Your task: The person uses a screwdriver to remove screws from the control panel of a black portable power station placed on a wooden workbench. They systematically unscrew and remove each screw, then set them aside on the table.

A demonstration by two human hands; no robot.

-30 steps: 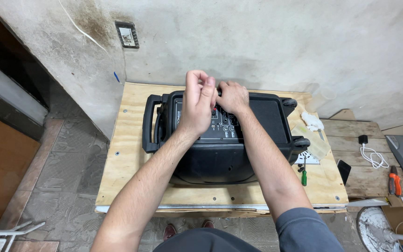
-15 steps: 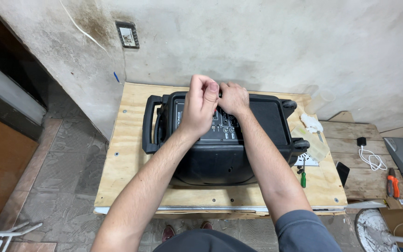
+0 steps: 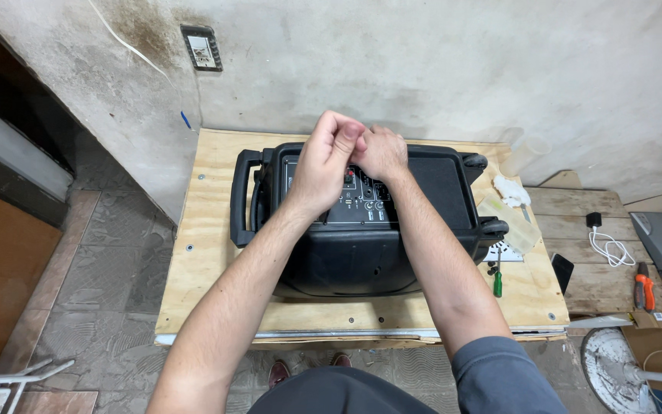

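A black portable speaker (image 3: 362, 257) lies on its back on a plywood table (image 3: 193, 253), with its control panel (image 3: 365, 205) facing up. Both my hands hover together just above that panel. My left hand (image 3: 325, 161) is curled into a loose fist with its fingertips pressed against my right hand (image 3: 383, 153), which is also closed. Whether anything small sits between the fingers is hidden. The speaker's carry handle (image 3: 240, 199) points left.
A green-handled screwdriver (image 3: 497, 282), small screws and a white cloth (image 3: 511, 190) lie on the table's right side. On a lower wooden bench to the right are a white charger cable (image 3: 608, 247), orange-handled pliers (image 3: 643, 290) and a dark phone (image 3: 562, 270). A stained wall stands behind.
My hands stay pressed together over the panel. The left fingers have curled in a little tighter, and nothing else has moved.
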